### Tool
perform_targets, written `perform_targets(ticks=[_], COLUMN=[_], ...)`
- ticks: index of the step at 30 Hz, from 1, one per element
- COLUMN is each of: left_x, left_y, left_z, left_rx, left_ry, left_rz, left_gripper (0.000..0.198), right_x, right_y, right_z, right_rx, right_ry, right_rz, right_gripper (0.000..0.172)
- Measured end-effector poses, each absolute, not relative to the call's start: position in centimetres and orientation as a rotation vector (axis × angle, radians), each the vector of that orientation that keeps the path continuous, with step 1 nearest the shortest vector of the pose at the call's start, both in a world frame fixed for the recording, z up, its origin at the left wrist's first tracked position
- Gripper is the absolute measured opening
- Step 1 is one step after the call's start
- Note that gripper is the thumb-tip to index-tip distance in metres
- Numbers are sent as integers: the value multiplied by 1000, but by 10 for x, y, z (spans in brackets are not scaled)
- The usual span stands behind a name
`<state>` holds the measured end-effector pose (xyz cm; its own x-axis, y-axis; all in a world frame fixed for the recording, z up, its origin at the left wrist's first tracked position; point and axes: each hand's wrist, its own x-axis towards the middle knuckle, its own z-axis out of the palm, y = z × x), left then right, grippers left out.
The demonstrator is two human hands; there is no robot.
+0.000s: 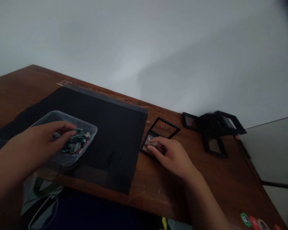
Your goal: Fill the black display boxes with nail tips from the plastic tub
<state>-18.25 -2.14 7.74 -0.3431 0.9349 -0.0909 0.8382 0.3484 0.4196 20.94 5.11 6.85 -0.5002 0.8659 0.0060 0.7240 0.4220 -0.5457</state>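
My left hand [42, 137] reaches into a clear plastic tub [90, 127] of small shiny green and silver stones [78, 143], its fingers curled among them; whether it holds one I cannot tell. The tub stands on a black cloth mat [110, 134] on the wooden table [158, 188]. My right hand [170, 155] rests on an opened black square display case [147, 140] just right of the mat, fingertips pressing on its lower half. The case's lid frame [165, 127] lies open behind it.
A pile of more black square display cases [214, 129] sits at the table's far right, near the wall. Round coloured stickers [253, 221] show at the bottom right corner. A clear bag [42, 198] hangs below the table's front edge.
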Motion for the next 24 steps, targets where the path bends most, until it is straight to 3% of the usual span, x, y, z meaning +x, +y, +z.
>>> perform_targets(ticks=[3, 10, 14, 24], left_x=[-161, -102, -75, -10], left_y=[-23, -35, -32, 5], left_z=[89, 94, 88, 71], left_rx=[1474, 1041, 1050, 806], left_ry=[2305, 1931, 1685, 1236], left_rz=[424, 1165, 1204, 1144], left_gripper=[43, 28, 20, 34], right_x=[210, 209, 208, 207], right_y=[51, 48, 47, 44], right_z=[69, 73, 76, 82], right_rx=[-1368, -1386, -1345, -1391], right_ry=[-2396, -2378, -2386, -2334], right_rz=[707, 664, 681, 617], right_gripper=[23, 19, 18, 20])
